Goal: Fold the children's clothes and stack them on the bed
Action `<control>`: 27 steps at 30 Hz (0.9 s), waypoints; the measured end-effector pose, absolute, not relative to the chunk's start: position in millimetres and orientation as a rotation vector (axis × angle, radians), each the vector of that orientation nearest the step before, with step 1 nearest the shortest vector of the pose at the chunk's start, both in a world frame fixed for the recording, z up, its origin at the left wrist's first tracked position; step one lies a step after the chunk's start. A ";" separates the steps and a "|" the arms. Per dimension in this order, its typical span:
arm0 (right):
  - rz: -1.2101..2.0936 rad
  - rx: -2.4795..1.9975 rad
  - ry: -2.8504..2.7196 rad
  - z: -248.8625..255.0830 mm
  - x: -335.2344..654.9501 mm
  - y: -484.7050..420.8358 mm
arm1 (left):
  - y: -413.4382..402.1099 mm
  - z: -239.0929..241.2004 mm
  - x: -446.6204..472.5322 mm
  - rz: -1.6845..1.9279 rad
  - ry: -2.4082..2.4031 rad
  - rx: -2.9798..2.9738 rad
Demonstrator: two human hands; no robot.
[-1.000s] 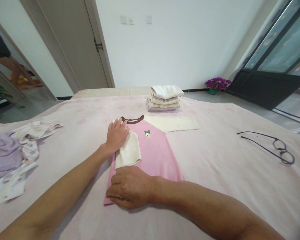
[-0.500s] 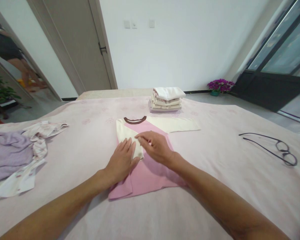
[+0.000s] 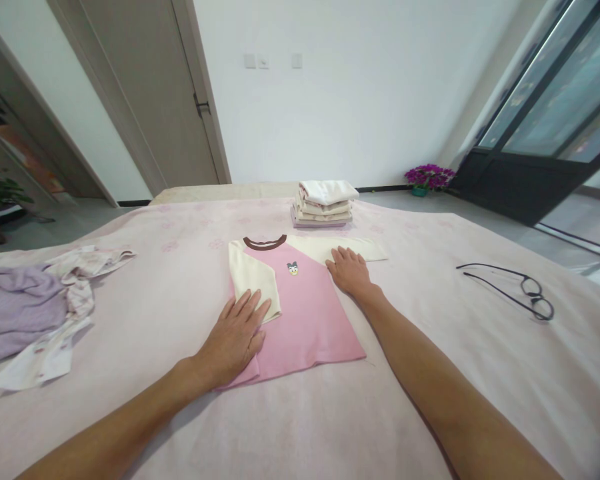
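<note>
A pink T-shirt (image 3: 305,313) with cream sleeves and a brown collar lies face up on the pink bedspread (image 3: 430,373). Its left side and left sleeve are folded in over the body. My left hand (image 3: 237,333) rests flat, fingers spread, on the folded left edge near the hem. My right hand (image 3: 349,270) lies flat with fingers extended at the shirt's right shoulder, where the cream right sleeve (image 3: 350,248) stretches out to the side.
A stack of folded clothes (image 3: 324,201) sits beyond the shirt. A heap of unfolded lilac and printed garments (image 3: 35,313) lies at the left. Black glasses (image 3: 513,292) lie at the right. Purple flowers (image 3: 427,177) stand on the floor by the wall.
My right hand moved from the shirt's hem, across the chest, to the right shoulder. My left hand slid from the collar down to the folded edge near the hem.
</note>
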State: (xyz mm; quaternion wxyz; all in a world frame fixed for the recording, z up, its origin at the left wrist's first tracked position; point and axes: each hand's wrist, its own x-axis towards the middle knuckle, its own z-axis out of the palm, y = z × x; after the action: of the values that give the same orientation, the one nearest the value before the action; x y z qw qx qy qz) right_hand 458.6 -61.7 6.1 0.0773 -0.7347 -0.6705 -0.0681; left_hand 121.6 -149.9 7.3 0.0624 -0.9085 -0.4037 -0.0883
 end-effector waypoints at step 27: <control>-0.265 -2.138 -1.986 2.0 463.1 -60.2 | -152.7 10.2 119.6 -0.351 -1.225 -2.783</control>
State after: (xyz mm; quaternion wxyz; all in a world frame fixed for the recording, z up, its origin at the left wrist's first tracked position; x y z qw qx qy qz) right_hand 463.1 -60.2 2.0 0.1055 -0.7256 -0.6739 -0.0900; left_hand 119.6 -152.7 10.2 0.0404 -0.9084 -0.4000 -0.1146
